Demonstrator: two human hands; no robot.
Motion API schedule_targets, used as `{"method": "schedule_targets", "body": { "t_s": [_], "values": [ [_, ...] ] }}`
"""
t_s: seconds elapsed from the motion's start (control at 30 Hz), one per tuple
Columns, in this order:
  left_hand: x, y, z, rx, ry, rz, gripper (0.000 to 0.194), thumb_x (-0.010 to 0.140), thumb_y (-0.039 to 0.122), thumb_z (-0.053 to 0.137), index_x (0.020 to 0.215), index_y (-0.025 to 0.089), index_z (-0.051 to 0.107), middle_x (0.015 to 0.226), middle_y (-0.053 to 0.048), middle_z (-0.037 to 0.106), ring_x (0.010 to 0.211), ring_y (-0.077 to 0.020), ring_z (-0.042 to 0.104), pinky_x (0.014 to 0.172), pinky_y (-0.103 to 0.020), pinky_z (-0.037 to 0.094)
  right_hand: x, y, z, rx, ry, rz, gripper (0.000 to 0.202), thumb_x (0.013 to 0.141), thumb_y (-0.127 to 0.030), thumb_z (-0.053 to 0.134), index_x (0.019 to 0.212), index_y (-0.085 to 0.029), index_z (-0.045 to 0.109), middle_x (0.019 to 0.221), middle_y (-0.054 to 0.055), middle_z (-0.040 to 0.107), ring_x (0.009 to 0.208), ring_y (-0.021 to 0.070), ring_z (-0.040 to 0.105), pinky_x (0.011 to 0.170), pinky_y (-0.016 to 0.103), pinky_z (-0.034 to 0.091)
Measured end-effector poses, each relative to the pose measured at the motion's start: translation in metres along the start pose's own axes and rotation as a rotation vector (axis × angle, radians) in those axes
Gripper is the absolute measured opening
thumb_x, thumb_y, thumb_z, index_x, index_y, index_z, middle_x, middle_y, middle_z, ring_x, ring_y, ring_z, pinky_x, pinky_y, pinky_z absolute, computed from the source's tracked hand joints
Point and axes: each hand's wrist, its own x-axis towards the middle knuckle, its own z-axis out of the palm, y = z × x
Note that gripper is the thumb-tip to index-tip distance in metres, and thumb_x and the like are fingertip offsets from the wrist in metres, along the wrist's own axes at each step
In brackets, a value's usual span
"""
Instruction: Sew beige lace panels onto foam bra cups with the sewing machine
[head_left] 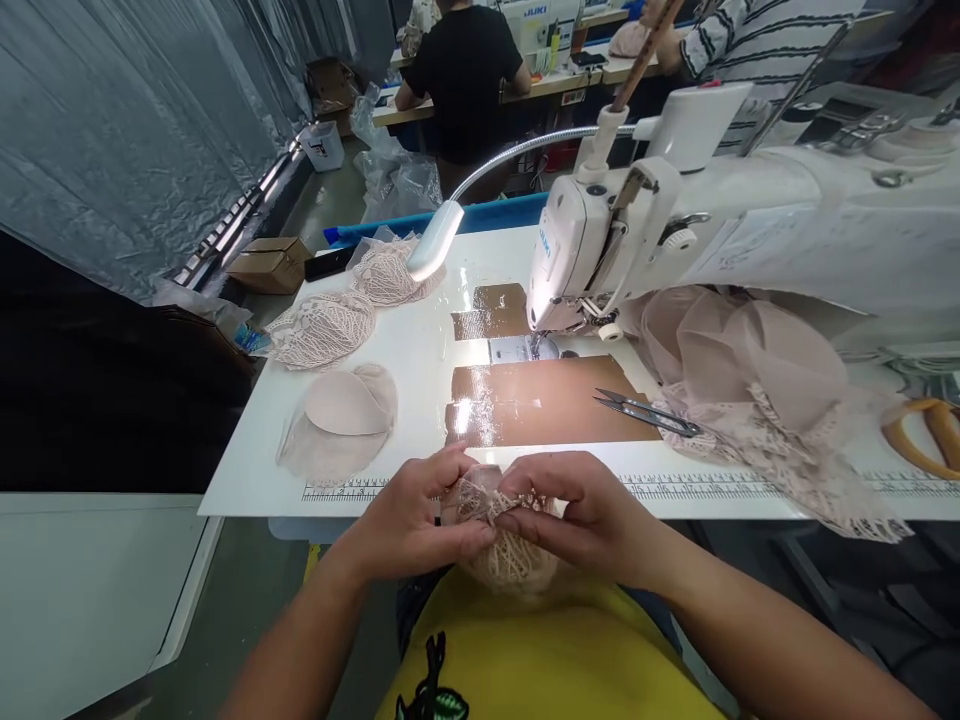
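Both hands meet at the table's front edge over a beige lace cup piece (510,555). My left hand (424,515) holds its left side between thumb and fingers. My right hand (581,510) pinches the upper lace edge with thumb and forefinger. The fingers hide part of the piece. Beyond them, brown tape covers (540,400) lie on the white table (416,350) below the needle area of a sewing machine (574,250). Black thread snips (649,412) rest at the right end of the tape. A plain beige cup with sheer fabric (341,415) lies left of my hands.
Two lace cups (322,328) sit at the table's back left near a lamp head (436,240). Beige fabric and lace (780,370) pile up on the right, beside orange-handled scissors (926,435). Two people work at a table behind.
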Motion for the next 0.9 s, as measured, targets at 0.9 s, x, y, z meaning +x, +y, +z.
{"method": "schedule_targets", "body": {
  "t_s": [0.9],
  "values": [
    [0.026,-0.002,0.009,-0.022,-0.013,-0.086,0.022,0.087,0.031,0.054,0.091,0.013,0.066,0.076,-0.004,0.061,0.069,-0.0146,0.053,0.062,-0.023,0.041,0.012,0.021,-0.003,-0.148,0.337,0.097,0.024,0.080,-0.028,0.062,0.059,-0.019,0.055,0.057,0.000,0.062,0.051,0.0112,0.052,0.048,0.023,0.039]
  ]
}}
